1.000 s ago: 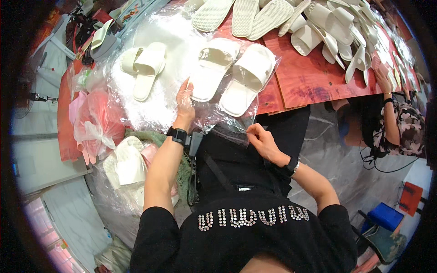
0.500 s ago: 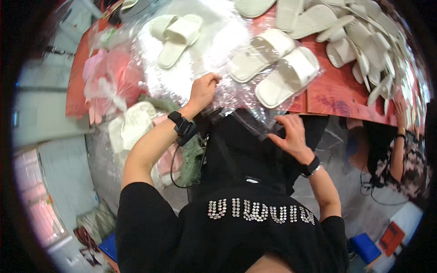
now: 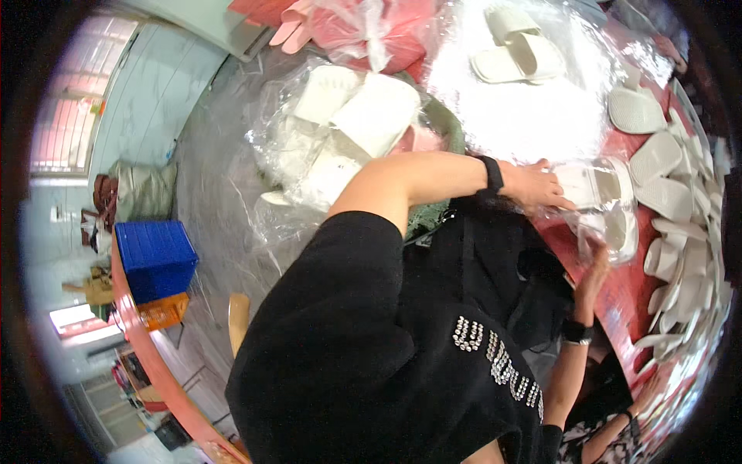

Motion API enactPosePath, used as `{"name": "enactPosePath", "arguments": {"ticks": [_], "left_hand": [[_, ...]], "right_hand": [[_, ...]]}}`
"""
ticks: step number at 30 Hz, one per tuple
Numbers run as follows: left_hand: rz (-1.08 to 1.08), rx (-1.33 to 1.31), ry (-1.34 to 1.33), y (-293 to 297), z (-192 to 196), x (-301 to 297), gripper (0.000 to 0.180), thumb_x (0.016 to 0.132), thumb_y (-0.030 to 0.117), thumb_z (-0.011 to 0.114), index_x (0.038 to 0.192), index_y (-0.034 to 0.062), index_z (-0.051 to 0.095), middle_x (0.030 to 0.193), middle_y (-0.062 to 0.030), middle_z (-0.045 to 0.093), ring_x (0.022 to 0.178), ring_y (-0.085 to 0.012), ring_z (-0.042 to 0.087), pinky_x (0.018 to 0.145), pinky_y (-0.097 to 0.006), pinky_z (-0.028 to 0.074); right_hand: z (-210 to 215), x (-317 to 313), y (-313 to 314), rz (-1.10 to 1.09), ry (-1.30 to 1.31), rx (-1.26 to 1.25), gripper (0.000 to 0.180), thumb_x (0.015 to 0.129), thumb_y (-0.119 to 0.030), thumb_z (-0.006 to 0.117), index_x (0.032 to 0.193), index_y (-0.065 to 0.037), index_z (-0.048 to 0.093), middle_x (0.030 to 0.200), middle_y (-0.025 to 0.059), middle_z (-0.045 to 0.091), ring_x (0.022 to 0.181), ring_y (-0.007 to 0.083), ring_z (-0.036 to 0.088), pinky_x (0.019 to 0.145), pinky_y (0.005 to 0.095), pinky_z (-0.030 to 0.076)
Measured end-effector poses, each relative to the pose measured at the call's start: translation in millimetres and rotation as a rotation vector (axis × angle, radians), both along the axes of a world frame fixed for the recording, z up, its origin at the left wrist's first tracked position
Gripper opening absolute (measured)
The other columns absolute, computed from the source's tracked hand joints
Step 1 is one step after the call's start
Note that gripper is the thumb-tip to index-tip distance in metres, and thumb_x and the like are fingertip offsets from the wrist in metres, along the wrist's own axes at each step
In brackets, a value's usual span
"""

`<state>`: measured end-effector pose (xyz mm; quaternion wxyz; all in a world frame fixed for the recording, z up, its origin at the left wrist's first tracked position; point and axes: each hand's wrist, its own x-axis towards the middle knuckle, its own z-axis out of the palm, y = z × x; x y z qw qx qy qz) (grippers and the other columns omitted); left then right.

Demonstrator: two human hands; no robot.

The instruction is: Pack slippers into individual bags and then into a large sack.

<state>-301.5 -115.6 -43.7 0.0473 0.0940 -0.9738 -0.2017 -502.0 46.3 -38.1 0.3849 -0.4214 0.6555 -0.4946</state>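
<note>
A pair of white slippers (image 3: pixel 618 230) lies in a clear plastic bag on the red tabletop. My left hand (image 3: pixel 535 185) reaches over to the bag's left side, fingers spread and touching the plastic near the slippers. Seen edge-on, my right hand (image 3: pixel 593 280) is at the bag's near edge, its fingers stretched up toward the plastic. Whether those fingers touch the bag is hard to make out. Another white slipper pair (image 3: pixel 519 54) rests on a stack of shiny clear plastic bags (image 3: pixel 518 116) farther back.
Many loose white slippers (image 3: pixel 684 271) are heaped along the right of the table. At the left, a large clear bag of white slippers (image 3: pixel 375 112) stands below a pink-filled bag (image 3: pixel 379 35). A blue crate (image 3: pixel 157 259) sits far left; another person's forearm (image 3: pixel 607 441) shows lower right.
The view has swung left, bringing the bagged slippers on the floor side and the blue crate into sight. My left hand has moved right onto the slipper bag.
</note>
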Motion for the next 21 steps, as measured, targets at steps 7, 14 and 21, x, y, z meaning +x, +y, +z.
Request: {"name": "enactPosePath", "arguments": {"ticks": [7, 14, 21], "left_hand": [[0.204, 0.043, 0.285, -12, 52, -39, 0.03, 0.072, 0.016, 0.048, 0.1, 0.0153, 0.058, 0.075, -0.0113, 0.058, 0.077, -0.0293, 0.056, 0.077, -0.051, 0.035], [0.725, 0.871, 0.65, 10, -3, -80, 0.087, 0.065, 0.05, 0.066, 0.131, 0.012, 0.024, 0.127, -0.0241, 0.03, 0.116, -0.0426, 0.03, 0.093, -0.048, 0.029], [0.013, 0.644, 0.126, 55, 38, -56, 0.101, 0.058, 0.06, 0.066, 0.134, 0.0129, 0.021, 0.136, -0.0252, 0.016, 0.124, -0.0449, 0.015, 0.096, -0.057, 0.019]], "right_hand": [[23, -42, 8, -0.201, -0.14, -0.066, 0.05, 0.092, -0.036, 0.031, 0.129, -0.002, 0.027, 0.127, 0.0138, 0.036, 0.113, 0.0232, 0.041, 0.095, 0.0354, 0.033], [16, -55, 28, -0.176, -0.404, -0.07, 0.047, 0.093, -0.033, 0.033, 0.126, -0.001, 0.033, 0.123, 0.012, 0.042, 0.11, 0.0218, 0.043, 0.091, 0.0337, 0.036], [15, -44, 41, -0.259, -0.353, -0.046, 0.041, 0.091, -0.035, 0.037, 0.116, -0.003, 0.044, 0.107, 0.0078, 0.053, 0.093, 0.0168, 0.053, 0.075, 0.0293, 0.045]]}}
